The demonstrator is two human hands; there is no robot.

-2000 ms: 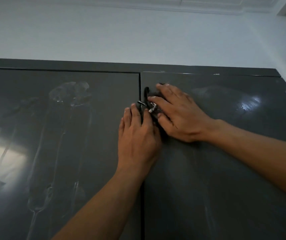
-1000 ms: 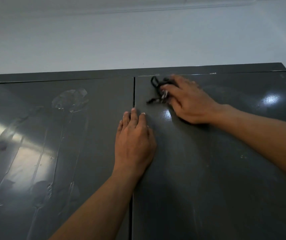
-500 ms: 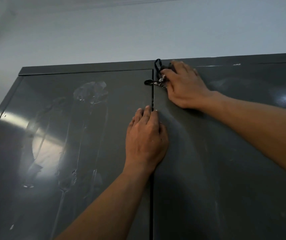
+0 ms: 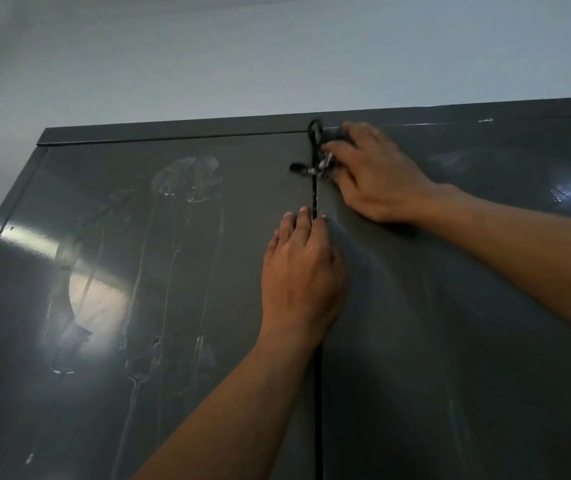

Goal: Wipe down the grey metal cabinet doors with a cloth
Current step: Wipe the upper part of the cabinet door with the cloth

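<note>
Two grey metal cabinet doors fill the view, the left door [image 4: 173, 271] streaked with drip marks and glare, the right door [image 4: 450, 341] smeared. My right hand [image 4: 377, 178] holds a small dark cloth [image 4: 325, 164] against the top left corner of the right door, its fingers bent over it. Black loops of the cloth stick out across the seam [image 4: 318, 393] between the doors. My left hand [image 4: 301, 271] lies flat over that seam just below, fingers straight and together. Most of the cloth is hidden under my right hand.
The cabinet's top edge [image 4: 173, 131] runs just above my right hand. A pale wall [image 4: 242, 64] rises behind it. The cabinet's left side edge [image 4: 3, 220] slants down at the far left.
My right hand has slid the cloth up the right door from beside my left hand to the top corner. My left hand has stayed flat on the seam.
</note>
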